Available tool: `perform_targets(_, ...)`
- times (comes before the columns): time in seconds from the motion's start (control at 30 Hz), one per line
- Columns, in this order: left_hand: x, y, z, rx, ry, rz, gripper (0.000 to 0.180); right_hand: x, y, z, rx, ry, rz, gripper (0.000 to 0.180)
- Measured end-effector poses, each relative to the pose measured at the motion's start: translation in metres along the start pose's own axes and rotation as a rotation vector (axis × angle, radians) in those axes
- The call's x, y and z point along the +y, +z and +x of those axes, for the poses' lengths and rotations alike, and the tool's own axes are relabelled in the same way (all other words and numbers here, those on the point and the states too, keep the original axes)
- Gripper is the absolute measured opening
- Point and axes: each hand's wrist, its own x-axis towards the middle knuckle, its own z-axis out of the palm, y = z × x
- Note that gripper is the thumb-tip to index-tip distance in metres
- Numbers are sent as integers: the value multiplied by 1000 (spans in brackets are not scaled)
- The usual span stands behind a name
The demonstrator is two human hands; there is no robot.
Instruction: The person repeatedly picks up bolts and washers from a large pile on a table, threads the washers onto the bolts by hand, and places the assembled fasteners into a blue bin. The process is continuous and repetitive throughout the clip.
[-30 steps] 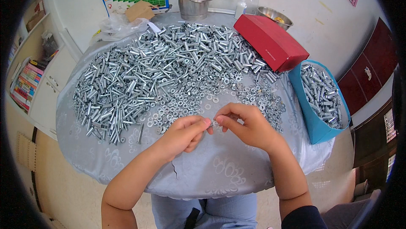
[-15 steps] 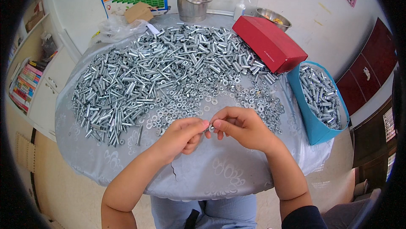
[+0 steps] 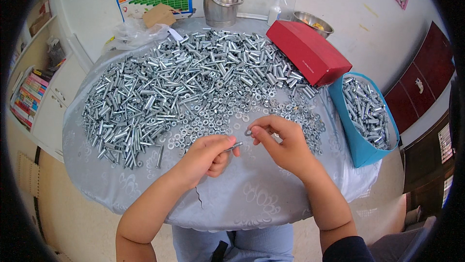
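My left hand (image 3: 209, 154) is closed around a silver metal bolt (image 3: 236, 146), whose tip sticks out past the thumb and points right. To its right, my right hand (image 3: 281, 142) pinches a small flat washer (image 3: 248, 132) between thumb and fingertips. A short gap separates the washer from the bolt's tip. Just beyond both hands lie many loose washers and nuts (image 3: 206, 119). Behind and left of these spreads a large heap of metal bolts and sleeves (image 3: 160, 78). One single bolt (image 3: 159, 155) rests at the heap's near edge.
On the right stands a blue fabric bin (image 3: 361, 148) full of bolt assemblies. A red box (image 3: 310, 51) lies against the heap. Along the back are a steel pot (image 3: 222, 3), a spray bottle (image 3: 274, 10), a metal bowl (image 3: 315, 22) and a plastic bag (image 3: 135, 34).
My hands were together at the bolt's end; now they are apart. The right hand has drawn slightly away and up with the washer, while the left has stayed nearly in place.
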Motion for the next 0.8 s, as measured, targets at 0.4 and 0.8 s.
perform_targets(0.4,-3,0,2,15,43,-73,33,-12,11,-4,12,-109,-235,13)
perform_targets(0.8,-2,-1,2,65,25,-125,31,-4,12,-5,-79,16,192,15)
